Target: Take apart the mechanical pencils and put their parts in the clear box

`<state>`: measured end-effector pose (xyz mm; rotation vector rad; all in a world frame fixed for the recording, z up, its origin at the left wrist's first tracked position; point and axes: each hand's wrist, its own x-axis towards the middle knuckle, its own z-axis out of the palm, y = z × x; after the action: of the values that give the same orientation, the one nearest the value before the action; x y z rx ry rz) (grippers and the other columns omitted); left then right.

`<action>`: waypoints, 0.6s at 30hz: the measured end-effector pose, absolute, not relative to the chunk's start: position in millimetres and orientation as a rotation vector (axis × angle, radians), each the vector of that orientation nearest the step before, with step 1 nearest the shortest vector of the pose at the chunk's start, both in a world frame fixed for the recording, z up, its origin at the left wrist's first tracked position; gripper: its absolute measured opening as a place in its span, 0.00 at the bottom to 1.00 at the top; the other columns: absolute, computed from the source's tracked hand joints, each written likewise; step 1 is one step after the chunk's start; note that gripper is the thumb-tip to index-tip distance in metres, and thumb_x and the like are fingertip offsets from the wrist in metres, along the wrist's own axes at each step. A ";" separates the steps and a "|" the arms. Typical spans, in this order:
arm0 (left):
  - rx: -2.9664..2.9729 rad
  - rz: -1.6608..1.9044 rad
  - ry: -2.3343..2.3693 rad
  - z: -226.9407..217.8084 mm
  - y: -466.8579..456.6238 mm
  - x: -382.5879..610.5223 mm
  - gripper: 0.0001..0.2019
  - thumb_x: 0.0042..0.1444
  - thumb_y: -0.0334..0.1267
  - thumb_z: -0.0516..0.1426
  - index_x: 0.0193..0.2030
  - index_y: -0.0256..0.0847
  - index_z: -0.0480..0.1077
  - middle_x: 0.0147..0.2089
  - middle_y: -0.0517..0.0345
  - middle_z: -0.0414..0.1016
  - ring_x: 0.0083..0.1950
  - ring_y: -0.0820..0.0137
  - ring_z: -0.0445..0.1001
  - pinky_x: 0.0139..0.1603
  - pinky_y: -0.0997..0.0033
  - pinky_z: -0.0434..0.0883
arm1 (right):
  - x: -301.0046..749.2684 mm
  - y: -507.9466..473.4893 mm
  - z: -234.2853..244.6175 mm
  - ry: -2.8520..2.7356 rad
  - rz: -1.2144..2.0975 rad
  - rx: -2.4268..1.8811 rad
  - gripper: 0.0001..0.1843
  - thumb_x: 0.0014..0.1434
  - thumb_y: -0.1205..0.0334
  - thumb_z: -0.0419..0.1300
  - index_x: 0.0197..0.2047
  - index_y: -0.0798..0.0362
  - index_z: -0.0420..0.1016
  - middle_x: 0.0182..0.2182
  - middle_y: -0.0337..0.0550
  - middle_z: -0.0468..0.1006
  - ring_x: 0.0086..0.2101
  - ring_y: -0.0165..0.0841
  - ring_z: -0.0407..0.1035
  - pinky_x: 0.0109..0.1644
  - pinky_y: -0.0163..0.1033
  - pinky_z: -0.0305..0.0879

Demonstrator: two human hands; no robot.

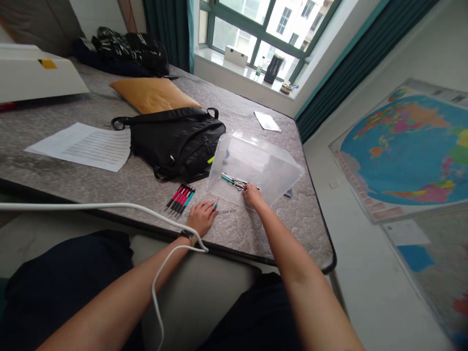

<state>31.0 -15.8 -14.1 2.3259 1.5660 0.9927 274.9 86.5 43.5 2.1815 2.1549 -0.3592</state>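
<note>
My left hand (pixel 201 217) rests near the bed's front edge, closed around a teal pen (pixel 216 206) whose thin tip points away from me. Just left of it, several red, black and teal pens (pixel 180 199) lie side by side in a row. A clear plastic box (pixel 281 168) lies tipped on its side, its opening towards me. Inside it is a small pile of teal, black and silver pens (pixel 234 181). My right hand (pixel 252 196) reaches into the box with fingers pinched at the right end of that pile; what they grip is hidden.
Behind the box lies a black backpack (pixel 175 141), with a tan pillow (pixel 153 93) beyond. Printed paper (pixel 87 146) is at left on the mattress (pixel 237 234). A white cable (pixel 127 207) crosses in front of my left wrist. A world map (pixel 402 146) hangs at right.
</note>
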 end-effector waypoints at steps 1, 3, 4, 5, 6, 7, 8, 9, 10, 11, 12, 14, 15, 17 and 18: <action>2.321 0.997 1.566 -14.3 -15.7 30.9 0.14 0.66 0.44 0.51 0.47 0.45 0.76 0.55 0.50 0.77 0.56 0.57 0.70 0.56 0.52 0.66 | 274.7 87.9 43.4 2.152 -0.363 2.166 0.12 0.67 0.59 0.53 0.52 0.53 0.68 0.52 0.54 0.73 0.49 0.41 0.70 0.49 0.38 0.62; 2.312 1.010 1.565 -14.5 -15.6 30.7 0.13 0.66 0.44 0.51 0.47 0.45 0.76 0.55 0.50 0.77 0.56 0.57 0.71 0.55 0.52 0.66 | 274.3 90.6 43.7 2.160 -0.374 2.134 0.12 0.67 0.60 0.53 0.50 0.54 0.70 0.51 0.55 0.74 0.49 0.41 0.70 0.49 0.38 0.62; 2.308 1.017 1.566 -14.5 -15.6 30.6 0.13 0.66 0.44 0.52 0.47 0.45 0.76 0.55 0.50 0.77 0.56 0.57 0.71 0.55 0.52 0.66 | 274.2 91.6 44.1 2.167 -0.385 2.114 0.11 0.67 0.60 0.53 0.50 0.55 0.70 0.50 0.55 0.74 0.49 0.41 0.70 0.49 0.38 0.62; 2.306 1.024 1.566 -14.5 -15.6 30.5 0.13 0.65 0.45 0.52 0.48 0.46 0.76 0.55 0.50 0.77 0.56 0.57 0.71 0.55 0.52 0.67 | 274.1 92.1 44.5 2.177 -0.400 2.092 0.11 0.66 0.61 0.54 0.49 0.56 0.71 0.50 0.56 0.75 0.48 0.41 0.70 0.50 0.38 0.62; 2.304 1.030 1.567 -14.6 -15.7 30.5 0.13 0.65 0.45 0.52 0.48 0.46 0.76 0.55 0.49 0.77 0.56 0.57 0.71 0.55 0.52 0.67 | 274.1 92.0 45.0 2.190 -0.417 2.068 0.10 0.66 0.62 0.55 0.47 0.57 0.72 0.49 0.57 0.75 0.48 0.41 0.70 0.50 0.38 0.62; 2.302 1.034 1.568 -14.5 -15.7 30.6 0.14 0.65 0.45 0.52 0.48 0.46 0.76 0.55 0.49 0.77 0.56 0.57 0.71 0.55 0.52 0.67 | 274.1 91.3 45.5 2.204 -0.436 2.045 0.10 0.65 0.63 0.56 0.46 0.57 0.73 0.49 0.57 0.75 0.48 0.40 0.70 0.50 0.37 0.62; 2.299 1.036 1.570 -14.4 -15.8 30.6 0.14 0.65 0.45 0.52 0.48 0.46 0.76 0.54 0.49 0.77 0.56 0.57 0.71 0.56 0.52 0.67 | 274.1 89.7 46.0 2.219 -0.455 2.028 0.09 0.64 0.64 0.57 0.45 0.58 0.73 0.49 0.58 0.75 0.48 0.40 0.70 0.50 0.37 0.61; 2.297 1.035 1.571 -14.3 -15.9 30.6 0.14 0.65 0.45 0.52 0.48 0.46 0.76 0.54 0.49 0.77 0.56 0.57 0.71 0.56 0.52 0.67 | 274.1 87.4 46.5 2.235 -0.473 2.019 0.08 0.62 0.66 0.58 0.43 0.59 0.74 0.49 0.59 0.76 0.48 0.40 0.70 0.50 0.36 0.61; 2.296 1.031 1.572 -14.0 -16.0 30.7 0.14 0.65 0.44 0.52 0.48 0.46 0.76 0.54 0.48 0.77 0.56 0.57 0.71 0.56 0.52 0.67 | 273.9 83.9 46.9 2.252 -0.489 2.019 0.07 0.61 0.67 0.58 0.43 0.59 0.74 0.49 0.60 0.76 0.48 0.40 0.70 0.50 0.36 0.61; 2.295 1.028 1.572 -13.7 -16.0 30.7 0.14 0.65 0.44 0.52 0.48 0.46 0.76 0.54 0.49 0.77 0.56 0.57 0.71 0.56 0.52 0.67 | 273.7 79.3 47.1 2.269 -0.505 2.030 0.07 0.60 0.68 0.59 0.43 0.60 0.73 0.49 0.60 0.76 0.48 0.40 0.70 0.50 0.36 0.61; 2.294 1.026 1.570 -13.4 -16.1 30.8 0.14 0.65 0.44 0.52 0.48 0.46 0.76 0.54 0.49 0.77 0.56 0.57 0.71 0.56 0.52 0.67 | 273.2 73.3 46.9 2.286 -0.520 2.053 0.07 0.60 0.68 0.59 0.43 0.59 0.73 0.48 0.59 0.76 0.47 0.39 0.70 0.50 0.37 0.61; 2.295 1.027 1.565 -12.8 -16.4 30.9 0.13 0.65 0.44 0.52 0.47 0.46 0.76 0.55 0.49 0.77 0.56 0.57 0.71 0.56 0.52 0.67 | 271.5 56.5 44.7 2.318 -0.551 2.130 0.08 0.63 0.65 0.56 0.44 0.58 0.73 0.45 0.55 0.78 0.45 0.38 0.71 0.48 0.37 0.63; 2.296 1.029 1.563 -12.6 -16.6 31.0 0.13 0.65 0.44 0.52 0.46 0.46 0.76 0.55 0.49 0.77 0.56 0.57 0.71 0.55 0.52 0.67 | 270.2 45.8 42.1 2.330 -0.568 2.177 0.09 0.64 0.63 0.54 0.44 0.58 0.73 0.43 0.53 0.78 0.43 0.37 0.71 0.47 0.38 0.63; 2.301 1.029 1.562 -12.4 -17.0 31.2 0.13 0.65 0.44 0.51 0.46 0.46 0.76 0.55 0.50 0.77 0.55 0.56 0.71 0.55 0.52 0.67 | 266.3 20.8 33.3 2.346 -0.618 2.274 0.14 0.67 0.60 0.49 0.44 0.57 0.73 0.40 0.50 0.79 0.40 0.36 0.72 0.44 0.38 0.65; 2.305 1.027 1.565 -12.2 -17.1 31.2 0.13 0.65 0.44 0.51 0.46 0.46 0.76 0.55 0.50 0.77 0.55 0.56 0.71 0.55 0.52 0.66 | 264.0 7.6 27.1 2.353 -0.668 2.311 0.17 0.68 0.58 0.47 0.43 0.57 0.74 0.38 0.49 0.79 0.38 0.36 0.72 0.42 0.37 0.65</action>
<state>31.2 -17.1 -12.2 2.3051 1.5645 1.0266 264.0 7.6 27.1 2.3108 2.3527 -0.6684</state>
